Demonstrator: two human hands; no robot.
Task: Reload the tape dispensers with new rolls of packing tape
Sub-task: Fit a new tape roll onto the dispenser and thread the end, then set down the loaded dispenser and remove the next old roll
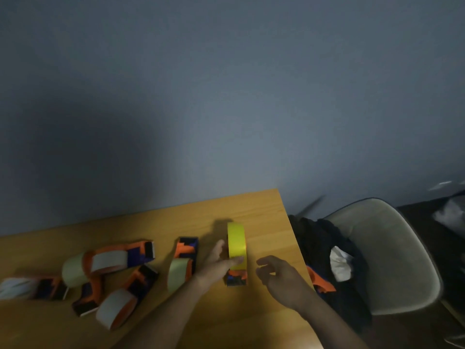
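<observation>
Seemingly for steadiness, the yellow roll [236,244] at lower centre is pinched by the left hand [217,264]; the right hand [279,275] is held loosely open.

Head camera looks steeply down, close over the table [141,222] edge
</observation>
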